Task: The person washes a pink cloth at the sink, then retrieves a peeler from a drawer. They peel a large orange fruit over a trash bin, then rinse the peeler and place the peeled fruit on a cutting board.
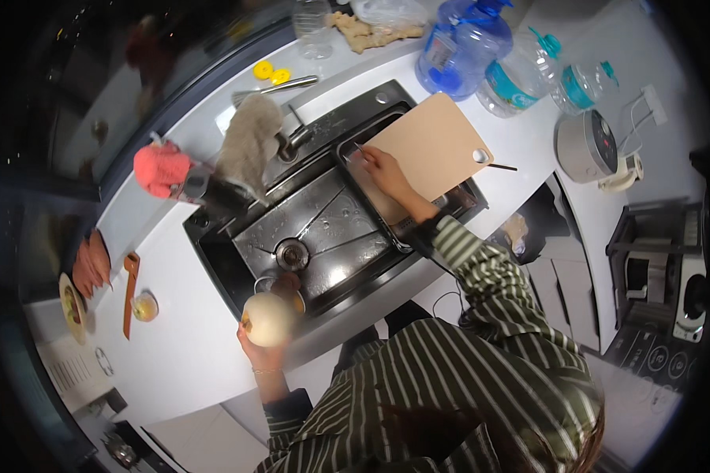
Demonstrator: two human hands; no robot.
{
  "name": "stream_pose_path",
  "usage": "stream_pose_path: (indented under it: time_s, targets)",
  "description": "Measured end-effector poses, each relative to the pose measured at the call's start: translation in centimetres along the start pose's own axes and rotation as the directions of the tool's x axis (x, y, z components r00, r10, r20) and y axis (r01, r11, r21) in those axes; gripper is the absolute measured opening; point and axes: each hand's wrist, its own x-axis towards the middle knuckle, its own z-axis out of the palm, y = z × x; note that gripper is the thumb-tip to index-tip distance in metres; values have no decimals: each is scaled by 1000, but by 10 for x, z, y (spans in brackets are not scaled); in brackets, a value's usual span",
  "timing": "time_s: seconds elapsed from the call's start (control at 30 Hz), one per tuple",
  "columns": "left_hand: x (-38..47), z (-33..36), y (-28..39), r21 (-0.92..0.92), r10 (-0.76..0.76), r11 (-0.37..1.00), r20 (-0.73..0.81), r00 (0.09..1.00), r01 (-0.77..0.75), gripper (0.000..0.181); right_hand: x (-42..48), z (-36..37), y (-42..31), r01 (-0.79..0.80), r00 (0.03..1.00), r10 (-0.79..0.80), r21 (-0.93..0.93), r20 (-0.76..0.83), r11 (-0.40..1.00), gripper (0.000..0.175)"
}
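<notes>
My left hand (261, 350) holds a large, round, cream-coloured fruit or vegetable (270, 320) above the sink's near left corner. An orange-brown patch shows on its left side. Partly hidden behind it are a metal-rimmed container (262, 286) and a reddish-brown item that I cannot identify. My right hand (386, 172) is over a metal draining tray (400, 243), its fingers pinched on a thin metal object (358, 147), mostly hidden. Beside this hand, a beige cutting board (429, 142) with a hanging hole lies across the right part of the dark sink (331, 236).
A grey cloth (249, 142) covers part of the tap. A whisk (290, 85), ginger (373, 32) and several plastic bottles (512, 80) line the back. Left are sweet potatoes (92, 264), an orange tool (131, 295) and a wrapped fruit (145, 306). A rice cooker (586, 148) stands right.
</notes>
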Motion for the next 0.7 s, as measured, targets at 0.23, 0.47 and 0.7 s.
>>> stream_pose_path:
  time_s: [0.23, 0.47, 0.7]
  targets:
    - [-14, 48, -21, 286, 92, 955, -22, 996, -82, 69, 124, 107, -29, 123, 985, -132, -88, -114, 989, 34]
    - [-24, 49, -37, -18, -52, 999, -66, 996, 50, 73, -2, -11, -18, 183, 983, -178, -194, 42, 964, 27]
    - [-11, 62, -49, 13, -82, 996, -66, 994, 83, 72, -133, -129, 31, 184, 890, 246, -798, 383, 574, 14]
